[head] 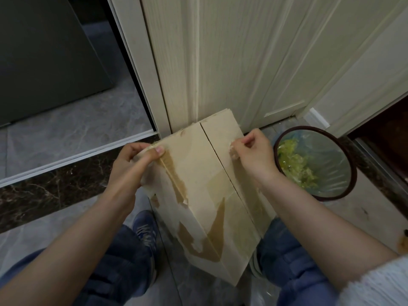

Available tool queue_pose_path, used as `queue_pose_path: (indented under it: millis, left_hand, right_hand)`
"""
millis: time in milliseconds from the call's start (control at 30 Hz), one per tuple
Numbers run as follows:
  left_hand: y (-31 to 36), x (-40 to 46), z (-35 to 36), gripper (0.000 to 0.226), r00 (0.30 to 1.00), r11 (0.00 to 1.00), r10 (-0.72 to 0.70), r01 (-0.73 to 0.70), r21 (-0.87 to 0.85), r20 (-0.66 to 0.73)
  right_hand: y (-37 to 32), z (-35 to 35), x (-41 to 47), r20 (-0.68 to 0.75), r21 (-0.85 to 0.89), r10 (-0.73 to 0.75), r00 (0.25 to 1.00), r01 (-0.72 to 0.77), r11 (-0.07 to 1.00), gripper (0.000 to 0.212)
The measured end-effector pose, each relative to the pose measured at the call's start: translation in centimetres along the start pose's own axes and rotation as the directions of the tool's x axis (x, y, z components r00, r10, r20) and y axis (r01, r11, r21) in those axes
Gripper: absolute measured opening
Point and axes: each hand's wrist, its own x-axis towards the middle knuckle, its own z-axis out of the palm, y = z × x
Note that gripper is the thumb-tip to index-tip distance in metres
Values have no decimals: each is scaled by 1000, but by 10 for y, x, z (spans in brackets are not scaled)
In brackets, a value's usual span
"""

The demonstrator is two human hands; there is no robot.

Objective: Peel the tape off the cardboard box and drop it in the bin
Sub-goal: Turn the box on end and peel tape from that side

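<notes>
A flattened cardboard box (198, 168) stands tilted between my knees, its far end against the door. Brown tape strips (217, 186) and torn patches run across its face. My left hand (132, 160) grips the box's upper left edge, thumb pressed on top. My right hand (251, 153) pinches a crumpled bit of peeled tape (233, 151) on the right panel, beside the centre seam. The bin (351, 173), round with a dark rim and clear liner, sits just right of my right hand and holds green scraps.
A pale wooden door and frame (220, 62) rise right behind the box. A dark marble threshold strip (55, 184) crosses the floor at left. A dark cabinet (44, 58) stands at the far left. My jeans and blue shoes (145, 228) flank the box.
</notes>
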Motion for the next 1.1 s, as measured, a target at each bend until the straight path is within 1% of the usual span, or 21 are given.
queue_pose_path:
  millis: [33,67,100,133,167,200,267,367,433,500,533,600,633,733,833,933,967,1000,1067,1100]
  left_hand:
    - [1,0,-1,61,1000,1000,2,-2,-4,-3]
    - [0,1,-1,58,1000,1000,4,-4,-3,-7]
    - [0,2,-2,53,1000,1000,5,-5,-2,-13]
    - [-1,2,-2,50,1000,1000,9,-9,-2,-18]
    - [-1,3,-2,48,1000,1000,12,-12,-3,-22]
    - [-1,3,-3,44,1000,1000,13,-13,-6,-29]
    - [-1,4,-2,41,999,1000,12,-12,-12,-38]
    - [0,3,-2,35,999,1000,2,-3,-23,-33]
    - [2,1,-2,36,999,1000,-2,1,-30,-32]
    - [3,0,-2,37,1000,999,1,-2,-37,-29]
    - [4,0,-2,40,1000,1000,0,-1,-31,-29]
    - [4,-1,-2,52,1000,1000,1,-2,-25,-25]
    - [4,-2,-2,52,1000,1000,3,-4,-27,-27]
    - [5,-2,-3,42,999,999,13,-15,-37,-44]
    - [4,-2,-3,44,998,999,17,-18,-31,-52]
    - [2,0,-4,30,999,999,18,-20,-39,-47]
    - [2,0,-4,30,999,999,13,-15,-40,-50]
    - [3,0,-4,36,999,999,8,-9,-36,-52]
    - [3,-1,-3,45,999,1000,1,-2,-27,-52]
    - [3,-1,-3,43,999,999,1,-3,-32,-46]
  right_hand:
    - [1,2,3,5,167,134,991,-133,977,24]
    - [1,2,6,42,319,238,970,-238,917,25]
    - [2,2,8,94,420,300,949,-311,853,26]
    - [2,2,9,141,477,330,933,-356,804,26]
    - [2,0,9,171,500,335,927,-374,781,24]
    - [1,-1,9,180,504,325,929,-371,780,21]
    - [3,-1,10,129,466,293,947,-318,826,19]
    - [7,0,12,-25,282,192,981,-178,943,28]
    - [8,0,11,-52,213,117,992,-103,972,39]
    - [7,-2,11,-54,190,54,997,-43,981,50]
    - [7,-2,10,-55,169,17,998,-7,986,49]
    - [7,-3,9,-41,106,-48,998,52,993,35]
    - [7,-3,9,-30,75,-68,997,70,995,29]
    - [6,-4,9,4,34,-126,992,126,991,23]
    - [2,-3,6,27,46,-168,985,166,985,18]
    - [0,0,0,11,-4,-206,978,206,978,10]
    - [0,1,-1,13,-14,-216,976,217,976,6]
    - [-1,1,-2,24,-17,-227,974,227,974,4]
    - [-2,1,-2,46,-5,-224,974,224,975,13]
    - [-3,1,-2,47,7,-198,979,198,980,21]
